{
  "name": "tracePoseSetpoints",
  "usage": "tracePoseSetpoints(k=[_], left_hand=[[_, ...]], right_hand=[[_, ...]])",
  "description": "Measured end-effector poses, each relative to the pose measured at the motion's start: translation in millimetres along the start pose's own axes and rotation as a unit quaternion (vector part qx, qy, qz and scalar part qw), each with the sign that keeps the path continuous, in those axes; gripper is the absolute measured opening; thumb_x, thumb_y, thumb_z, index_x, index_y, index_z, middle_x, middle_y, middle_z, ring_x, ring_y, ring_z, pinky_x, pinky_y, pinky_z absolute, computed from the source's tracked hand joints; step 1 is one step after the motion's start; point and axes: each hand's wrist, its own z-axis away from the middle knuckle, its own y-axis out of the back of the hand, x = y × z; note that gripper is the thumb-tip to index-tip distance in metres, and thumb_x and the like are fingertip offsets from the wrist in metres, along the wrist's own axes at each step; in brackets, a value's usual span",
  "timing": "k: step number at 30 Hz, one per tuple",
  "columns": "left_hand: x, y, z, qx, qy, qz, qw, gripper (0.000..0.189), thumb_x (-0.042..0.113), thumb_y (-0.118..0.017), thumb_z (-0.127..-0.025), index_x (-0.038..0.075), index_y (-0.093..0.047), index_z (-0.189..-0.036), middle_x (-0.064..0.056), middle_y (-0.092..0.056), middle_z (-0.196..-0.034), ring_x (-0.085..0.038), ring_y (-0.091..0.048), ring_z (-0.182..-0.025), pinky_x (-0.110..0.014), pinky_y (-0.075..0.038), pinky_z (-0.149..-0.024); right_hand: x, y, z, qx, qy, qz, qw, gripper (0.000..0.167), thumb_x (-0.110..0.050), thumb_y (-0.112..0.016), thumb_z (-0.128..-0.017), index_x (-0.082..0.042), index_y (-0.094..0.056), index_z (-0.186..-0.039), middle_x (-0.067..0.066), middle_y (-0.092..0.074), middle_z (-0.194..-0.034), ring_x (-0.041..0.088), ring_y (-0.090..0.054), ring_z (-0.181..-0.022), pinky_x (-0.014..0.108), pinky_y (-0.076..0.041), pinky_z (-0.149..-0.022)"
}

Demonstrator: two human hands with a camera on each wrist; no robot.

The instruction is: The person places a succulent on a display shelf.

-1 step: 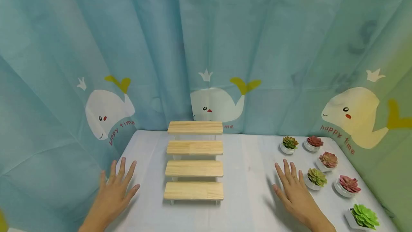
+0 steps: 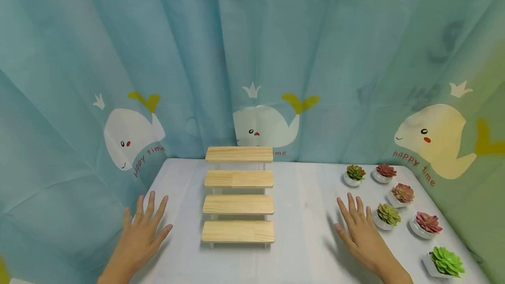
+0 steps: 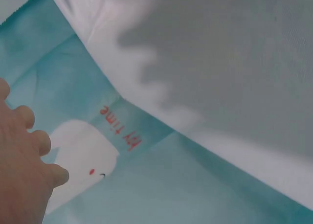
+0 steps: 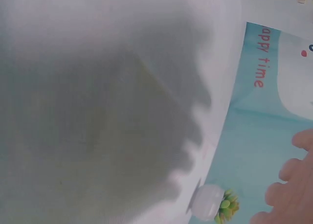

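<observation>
head view — right grip point(image 2: 360, 236), spread wide, near a yellow-green succulent point(image 2: 388, 214).

In the head view the scene sits slightly higher in the frame: the stepped wooden shelf point(image 2: 238, 205), the bench point(image 2: 300, 231) and the blue curtain point(image 2: 272, 34) all appear raised by a trace. The lift is a little greater toward the right side, where the bright green succulent point(image 2: 447, 260) and the rightmost printed whale point(image 2: 443, 141) show it most, a small shift of viewpoint.

The white table point(image 2: 300, 231) bears a rack point(image 2: 238, 205) and six succulents point(image 2: 388, 214)
</observation>
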Motion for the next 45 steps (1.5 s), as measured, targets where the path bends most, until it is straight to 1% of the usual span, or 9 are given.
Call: tracePoseSetpoints(k=[12, 21, 25, 29, 31, 34, 38, 41, 45], left_hand=[[5.2, -1.4, 6.5, -0.004, 0.008, 0.019, 0.9998, 0.077, 0.045, -0.058, -0.105, 0.018, -0.023, -0.168, -0.034, -0.028, -0.165, -0.058, -0.018, -0.154, -0.086, -0.017, -0.115], [16.0, -1.9, 5.4, -0.048, 0.052, 0.142, 0.9874, 0.078, 0.038, -0.056, -0.108, 0.010, -0.015, -0.168, -0.037, -0.010, -0.168, -0.061, -0.011, -0.154, -0.087, -0.010, -0.115], [19.6, -2.5, 3.5, -0.075, 0.090, 0.258, 0.9590, 0.078, 0.034, -0.055, -0.110, 0.012, -0.010, -0.169, -0.031, 0.006, -0.171, -0.061, -0.003, -0.154, -0.088, -0.009, -0.113], [25.5, -8.1, 2.1, -0.084, 0.134, 0.326, 0.9321, 0.075, 0.033, -0.056, -0.109, 0.009, -0.017, -0.168, -0.030, 0.000, -0.172, -0.061, -0.011, -0.153, -0.082, -0.019, -0.115], [29.3, -11.3, 2.0, -0.091, 0.153, 0.340, 0.9234, 0.072, 0.034, -0.055, -0.110, 0.007, -0.020, -0.167, -0.030, -0.009, -0.171, -0.058, -0.021, -0.153, -0.072, -0.025, -0.119], [35.7, -15.4, 1.2, -0.096, 0.166, 0.371, 0.9085, 0.069, 0.034, -0.053, -0.111, 0.006, -0.023, -0.166, -0.027, -0.023, -0.169, -0.042, -0.039, -0.151, -0.037, -0.049, -0.117], [45.1, -20.8, -3.6, -0.084, 0.162, 0.471, 0.8633, 0.061, 0.022, -0.052, -0.111, 0.004, -0.027, -0.164, -0.027, -0.040, -0.162, -0.007, -0.063, -0.129, -0.009, -0.055, -0.091], [50.9, -25.2, -10.8, -0.087, 0.168, 0.534, 0.8242, 0.057, 0.015, -0.053, -0.110, 0.003, -0.032, -0.162, -0.028, -0.050, -0.154, 0.005, -0.066, -0.112, -0.020, -0.062, -0.086], [54.5, -29.3, -19.3, -0.124, 0.198, 0.564, 0.7918, 0.054, 0.023, -0.053, -0.111, 0.007, -0.038, -0.160, -0.025, -0.055, -0.150, -0.001, -0.069, -0.108, -0.029, -0.065, -0.086]], right_hand=[[-9, 1, 5.8, -0.002, 0.006, 0.020, 0.9998, 0.072, -0.035, -0.053, -0.110, -0.018, -0.015, -0.169, 0.025, -0.006, -0.174, 0.030, 0.013, -0.163, 0.048, 0.017, -0.133], [-14, 0, 11.9, 0.046, 0.043, 0.020, 0.9978, 0.068, -0.029, -0.058, -0.108, -0.014, -0.028, -0.166, 0.025, -0.021, -0.171, 0.023, 0.005, -0.164, 0.032, 0.011, -0.135], [-14, -2, 12.9, 0.050, 0.051, 0.008, 0.9975, 0.067, -0.023, -0.059, -0.107, -0.017, -0.029, -0.166, 0.022, -0.021, -0.172, 0.020, 0.003, -0.165, 0.019, 0.012, -0.131], [-15, -4, 15.6, 0.054, 0.041, -0.038, 0.9970, 0.065, -0.016, -0.060, -0.106, -0.020, -0.032, -0.165, 0.015, -0.023, -0.173, 0.017, -0.003, -0.164, 0.009, 0.008, -0.127], [-16, -5, 17.0, 0.063, 0.035, -0.070, 0.9950, 0.063, -0.014, -0.060, -0.106, -0.021, -0.035, -0.163, 0.013, -0.026, -0.173, 0.010, -0.005, -0.163, 0.005, 0.004, -0.125], [-17, -7, 18.8, 0.083, 0.030, -0.111, 0.9899, 0.060, -0.009, -0.058, -0.106, -0.021, -0.039, -0.161, 0.011, -0.032, -0.171, -0.002, -0.008, -0.160, 0.001, -0.003, -0.122], [-18, -9, 21.9, 0.123, 0.021, -0.154, 0.9803, 0.057, -0.002, -0.056, -0.105, -0.019, -0.045, -0.159, 0.012, -0.040, -0.167, -0.009, -0.019, -0.156, -0.001, -0.015, -0.120], [-18, -9, 23.4, 0.156, 0.009, -0.182, 0.9707, 0.055, 0.002, -0.055, -0.105, -0.017, -0.049, -0.156, 0.014, -0.046, -0.163, -0.008, -0.030, -0.153, -0.001, -0.023, -0.117], [-17, -8, 24.1, 0.191, -0.012, -0.213, 0.9581, 0.053, 0.004, -0.054, -0.105, -0.015, -0.052, -0.154, 0.014, -0.051, -0.160, -0.006, -0.039, -0.149, 0.002, -0.029, -0.116]])
